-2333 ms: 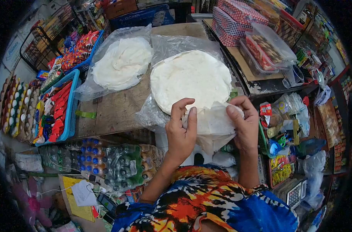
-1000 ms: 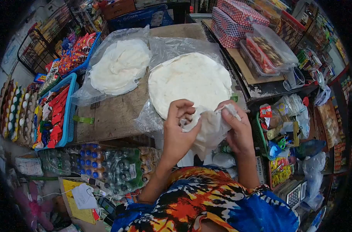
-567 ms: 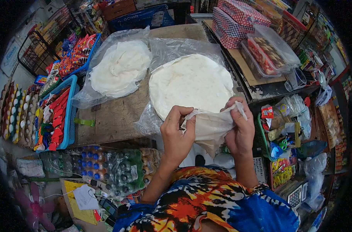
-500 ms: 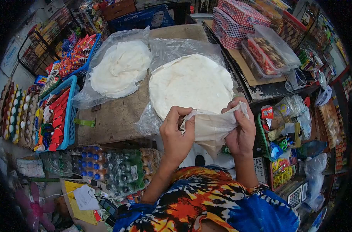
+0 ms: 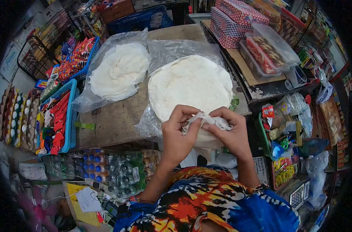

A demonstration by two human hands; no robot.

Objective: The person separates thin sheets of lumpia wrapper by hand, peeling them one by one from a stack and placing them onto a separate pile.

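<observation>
Between my two hands hangs a thin, whitish spring roll wrapper (image 5: 209, 140), its upper edge bunched up at the fingertips. My left hand (image 5: 178, 133) pinches the bunched edge between thumb and fingers. Close beside it, my right hand (image 5: 233, 133) is closed on the same edge from the other side. Just beyond my fingers lies a thick round stack of wrappers (image 5: 189, 85) on a clear plastic sheet (image 5: 183, 47). To its left, a looser pile of wrappers (image 5: 120, 71) rests on another plastic bag (image 5: 83, 101).
Everything lies on a worn wooden table (image 5: 110, 125). Blue baskets of packets (image 5: 70, 123) and egg trays (image 5: 19, 118) stand at the left. Plastic tubs (image 5: 266, 54) and checkered boxes (image 5: 232, 29) occupy the back right. Bottles (image 5: 122, 174) sit below the table edge.
My right hand has moved left toward my left hand. The wrapper, stretched between them before, is now gathered and crumpled along its top edge.
</observation>
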